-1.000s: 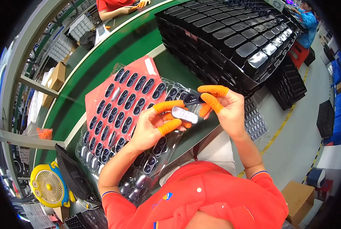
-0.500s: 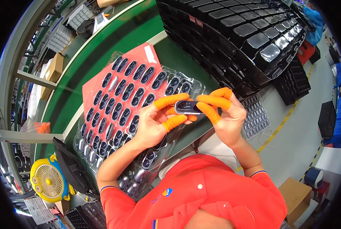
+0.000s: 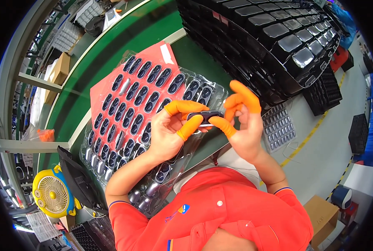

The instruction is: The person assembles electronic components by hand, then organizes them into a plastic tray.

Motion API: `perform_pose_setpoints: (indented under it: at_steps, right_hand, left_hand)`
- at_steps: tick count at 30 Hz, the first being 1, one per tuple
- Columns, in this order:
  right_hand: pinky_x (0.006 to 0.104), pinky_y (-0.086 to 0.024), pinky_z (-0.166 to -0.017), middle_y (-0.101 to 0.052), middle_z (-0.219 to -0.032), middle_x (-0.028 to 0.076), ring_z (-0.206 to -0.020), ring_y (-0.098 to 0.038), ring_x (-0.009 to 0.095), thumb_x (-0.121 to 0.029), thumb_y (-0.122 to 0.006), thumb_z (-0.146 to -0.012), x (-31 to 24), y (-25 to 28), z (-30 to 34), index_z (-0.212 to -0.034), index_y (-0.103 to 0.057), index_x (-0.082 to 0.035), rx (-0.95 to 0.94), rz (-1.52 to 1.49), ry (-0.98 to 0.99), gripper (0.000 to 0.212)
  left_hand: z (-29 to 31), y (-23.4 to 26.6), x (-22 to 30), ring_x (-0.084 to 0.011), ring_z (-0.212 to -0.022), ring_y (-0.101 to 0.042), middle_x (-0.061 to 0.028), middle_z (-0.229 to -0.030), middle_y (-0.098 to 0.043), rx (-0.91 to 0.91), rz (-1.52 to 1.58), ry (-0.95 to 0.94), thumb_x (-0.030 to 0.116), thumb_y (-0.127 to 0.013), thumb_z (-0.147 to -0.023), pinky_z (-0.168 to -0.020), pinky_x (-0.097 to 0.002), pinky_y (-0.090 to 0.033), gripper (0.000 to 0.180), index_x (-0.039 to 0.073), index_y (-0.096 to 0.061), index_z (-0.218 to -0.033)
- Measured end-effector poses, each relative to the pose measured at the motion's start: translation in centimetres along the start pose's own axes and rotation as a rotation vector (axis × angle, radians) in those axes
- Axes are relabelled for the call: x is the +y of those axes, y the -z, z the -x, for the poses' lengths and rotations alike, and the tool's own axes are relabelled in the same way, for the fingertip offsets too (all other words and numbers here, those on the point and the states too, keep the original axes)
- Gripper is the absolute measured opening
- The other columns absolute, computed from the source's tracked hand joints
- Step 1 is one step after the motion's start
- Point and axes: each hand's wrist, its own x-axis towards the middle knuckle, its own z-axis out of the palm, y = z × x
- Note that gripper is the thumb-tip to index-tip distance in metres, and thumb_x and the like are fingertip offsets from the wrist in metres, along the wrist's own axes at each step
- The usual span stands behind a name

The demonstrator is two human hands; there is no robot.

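Note:
An oval dark earbud case [image 3: 206, 116] with a shiny rim is held up in front of my chest, above the table's near edge. My left hand [image 3: 171, 127] grips its left end between thumb and fingers. At the other end my right hand [image 3: 244, 121] presses its thumb against the near side, its index finger raised off the case; contact by the other fingers is partly hidden. Orange finger cots cover several fingertips of both hands. Behind my left hand, a clear plastic tray [image 3: 217, 97] bears rows of similar dark oval cases [image 3: 141, 95], over pink-red sheets [image 3: 107, 88].
A tall stack of black trays [image 3: 253, 54] stands at the far right of the green table [image 3: 153, 23]. A yellow and blue fan [image 3: 52, 194] and a black panel [image 3: 80, 182] are at the left. Another tray of silvery parts [image 3: 279, 127] lies beyond my right hand.
My right index finger has lifted up and away from the case, while the right thumb stays against it. The case has shifted slightly left and tilted. My left thumb has moved up onto it.

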Motion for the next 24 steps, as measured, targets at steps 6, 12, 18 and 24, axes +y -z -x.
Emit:
perform_pose_setpoints:
  at_steps: [6,12,18,24]
  right_hand:
    - [0.0175,-0.040,-0.049,-0.059,-0.072,0.004,-0.057,-0.052,0.006,-0.007,-0.059,-0.085,0.9,1.1,-0.1,-0.105,-0.058,0.004,-0.354,0.004,-0.258,0.023]
    - [0.0182,-0.041,-0.046,-0.059,-0.071,0.005,-0.054,-0.052,0.006,-0.008,-0.056,-0.088,1.3,1.5,0.1,-0.106,-0.057,0.004,-0.329,0.093,-0.054,0.022]
    - [0.0186,-0.042,-0.048,-0.060,-0.074,0.005,-0.054,-0.052,0.006,-0.008,-0.054,-0.089,1.4,1.3,0.5,-0.106,-0.057,0.004,-0.364,0.046,-0.138,0.022]
    - [0.0187,-0.043,-0.050,-0.060,-0.076,0.006,-0.056,-0.053,0.007,-0.009,-0.053,-0.090,1.4,1.0,0.7,-0.106,-0.056,0.004,-0.386,0.078,-0.145,0.021]
  left_hand:
    - [-0.1,0.1,-0.6,-0.0246,-0.097,-0.057,-0.0175,-0.106,-0.056,-0.046,-0.272,-0.214,-0.003,-0.056,-0.084,-0.074,-0.0354,-0.054,0.019,-0.004,-0.052,-0.102]
    - [-0.5,-0.5,0.5,-0.0242,-0.095,-0.058,-0.0167,-0.107,-0.055,-0.061,-0.168,-0.058,-0.004,-0.056,-0.083,-0.073,-0.0349,-0.055,0.022,-0.005,-0.052,-0.105]
    - [-0.5,0.1,0.5,-0.0218,-0.091,-0.059,-0.0150,-0.104,-0.056,-0.034,-0.172,-0.002,-0.003,-0.056,-0.083,-0.073,-0.0320,-0.055,0.021,-0.005,-0.052,-0.104]
    - [-0.3,-0.1,0.4,-0.0173,-0.087,-0.060,-0.0127,-0.098,-0.058,0.032,-0.193,0.039,-0.004,-0.056,-0.084,-0.072,-0.0278,-0.054,0.016,-0.005,-0.053,-0.099]
